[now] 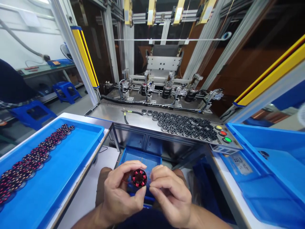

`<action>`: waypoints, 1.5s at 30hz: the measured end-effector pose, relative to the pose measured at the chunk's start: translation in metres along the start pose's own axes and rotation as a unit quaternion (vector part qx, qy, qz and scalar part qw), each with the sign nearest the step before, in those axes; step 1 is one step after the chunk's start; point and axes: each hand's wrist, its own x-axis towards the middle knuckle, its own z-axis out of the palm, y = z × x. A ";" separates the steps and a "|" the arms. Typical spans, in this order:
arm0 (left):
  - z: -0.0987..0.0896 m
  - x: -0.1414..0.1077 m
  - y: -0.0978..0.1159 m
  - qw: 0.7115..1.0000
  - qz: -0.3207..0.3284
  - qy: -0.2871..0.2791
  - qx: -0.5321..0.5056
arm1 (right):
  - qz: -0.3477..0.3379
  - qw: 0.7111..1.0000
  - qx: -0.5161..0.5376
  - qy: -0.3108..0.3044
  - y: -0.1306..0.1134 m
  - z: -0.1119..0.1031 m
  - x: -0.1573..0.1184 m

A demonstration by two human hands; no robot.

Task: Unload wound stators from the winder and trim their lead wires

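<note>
My left hand (125, 190) grips a round motor stator (139, 177) by its rim, between thumb and fingers. The stator has a black core with red wire windings and a dark hole in its centre. A thin reddish wire (125, 181) shows beside it, near the left palm. Just right of the stator, my right hand (170, 192) is closed in a pinch, thumb against index finger. Whatever lies between those fingertips is too small to make out. Both hands are above my lap, in front of the machine.
Wound stators (38, 152) lie in rows in the blue tray (78, 152) at left. Many black unwound stators (183, 124) and pliers (133, 112) rest on the machine's metal ledge (107, 113). Coloured buttons (223, 133) and a blue bin (281, 168) are at right. A seated person (14, 82) is far left.
</note>
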 end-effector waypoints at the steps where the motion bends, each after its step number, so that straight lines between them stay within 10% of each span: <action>1: 0.000 0.001 0.001 0.999 -0.023 -0.010 -0.032 | 0.001 1.000 0.012 -0.004 0.001 -0.003 0.003; 7: -0.001 0.004 0.006 0.952 -0.210 -0.093 -0.202 | 0.016 0.988 0.078 -0.132 0.011 -0.021 0.033; 14: 0.002 0.004 0.002 0.937 -0.251 -0.110 -0.215 | -0.033 0.973 0.103 -0.205 0.010 -0.019 0.051; 21: 0.001 0.008 -0.001 0.900 -0.291 -0.133 -0.297 | -0.128 0.986 -0.068 -0.080 0.000 -0.018 0.028; 33: 0.013 -0.004 0.001 0.993 -0.005 0.006 -0.120 | -0.048 0.990 -0.108 0.073 -0.010 0.007 0.001; 39: 0.012 -0.007 -0.002 0.983 -0.096 0.017 -0.155 | 0.023 0.993 -0.058 0.097 -0.006 0.020 0.006; 45: -0.008 0.001 -0.004 0.936 -0.232 -0.174 -0.201 | -0.016 0.997 -0.073 0.034 0.001 0.007 0.011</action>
